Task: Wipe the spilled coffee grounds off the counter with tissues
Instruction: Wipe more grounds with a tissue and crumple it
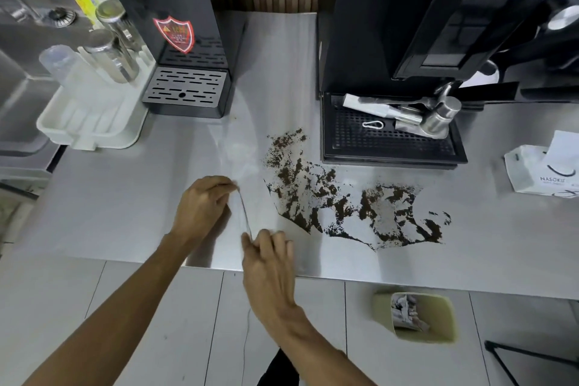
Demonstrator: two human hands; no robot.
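Left hand (203,207): lower centre of frame, fingers pinched shut on the upper end of a tissue (243,213).

Right hand (266,251): just below and right of the left, fingertips closed on the tissue's lower end. Both hands hold the one sheet, stretched between them.

Tissue: thin, pale, seen nearly edge-on as a narrow strip against the surface (125,213); whether it touches the surface cannot be told. Judged very light, limp, easily torn, and likely to slide over grounds unless pressed flat. Best held by opposite edges to spread it, or bunched into a pad under the fingers for a firmer wipe.

Grounds (344,207): dark, loose, granular, scattered in a broad patch right of the hands, running from centre frame toward centre right. None yet under the tissue; the nearest edge lies just beside it. Judged dry and light, apt to smear or scatter under a fast stroke.

Tissue pack (539,172): right edge of frame, one sheet standing out of it, well apart from the hands.

Bin (416,316): lower right, on the floor below the surface's edge, crumpled paper inside.

Drip tray (391,141): above the spill, near its upper edge, carrying metal tools.
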